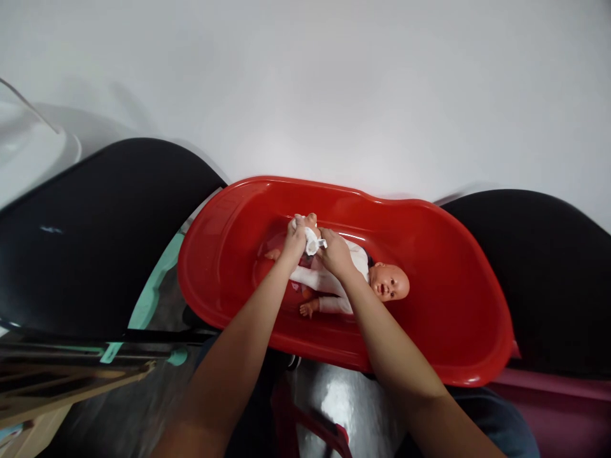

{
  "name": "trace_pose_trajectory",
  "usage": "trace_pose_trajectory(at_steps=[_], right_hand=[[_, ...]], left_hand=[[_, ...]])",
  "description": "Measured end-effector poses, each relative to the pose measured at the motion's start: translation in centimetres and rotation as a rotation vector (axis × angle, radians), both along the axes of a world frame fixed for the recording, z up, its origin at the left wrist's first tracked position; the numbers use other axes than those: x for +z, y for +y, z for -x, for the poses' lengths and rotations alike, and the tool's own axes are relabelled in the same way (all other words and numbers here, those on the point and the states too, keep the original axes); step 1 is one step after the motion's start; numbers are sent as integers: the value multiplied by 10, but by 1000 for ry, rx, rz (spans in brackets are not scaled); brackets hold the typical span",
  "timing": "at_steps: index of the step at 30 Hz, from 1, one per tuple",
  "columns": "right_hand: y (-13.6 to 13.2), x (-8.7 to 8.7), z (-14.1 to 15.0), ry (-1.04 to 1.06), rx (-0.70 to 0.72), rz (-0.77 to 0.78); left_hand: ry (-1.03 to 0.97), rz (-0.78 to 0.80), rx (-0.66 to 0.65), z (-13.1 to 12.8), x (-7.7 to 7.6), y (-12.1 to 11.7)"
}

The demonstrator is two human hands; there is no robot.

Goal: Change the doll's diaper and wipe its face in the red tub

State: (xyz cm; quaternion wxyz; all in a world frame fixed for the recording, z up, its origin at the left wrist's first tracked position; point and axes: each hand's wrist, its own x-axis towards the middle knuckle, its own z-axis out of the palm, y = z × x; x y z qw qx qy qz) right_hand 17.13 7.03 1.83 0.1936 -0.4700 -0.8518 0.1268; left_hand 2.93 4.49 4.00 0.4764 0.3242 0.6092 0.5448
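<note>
A baby doll [329, 280] lies on its back in a red plastic bathtub [305, 191], dressed in a white long-sleeved garment. Its bare head [391, 282] points right, and its legs are raised at the left. My left hand [294, 238] grips a white cloth [311, 242] around the doll's lower body and partly hides a raised foot. My right hand [335, 253] lies on the doll's middle, its fingers against the cloth's small tab. My arms come in from the bottom of the view. The doll's lower body is mostly hidden behind my hands.
Two black curved surfaces [95, 235] [534, 273] flank the tub, which spans the gap between them. A white basin [28, 146] sits at upper left, with a wooden frame [62, 381] at lower left. A red stool [305, 413] stands on the shiny floor below the tub.
</note>
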Motion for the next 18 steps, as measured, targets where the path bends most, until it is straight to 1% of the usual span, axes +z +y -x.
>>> trace_pose_trajectory(at_steps=[3,5,7,12,18], right_hand=[[2,-1,-1,44,-4,36],[4,-2,-2,81,22,54],[5,-3,-3,116,40,60],[7,-3,-1,158,75,59],[8,-6,0,60,142,41]], left_hand=[[-4,11,-64,-9,4,-8],[-20,11,-129,-11,3,-11],[-33,2,-158,-12,-1,-11],[36,-23,-42,-11,-6,-5],[116,-120,75,-1,-2,0]])
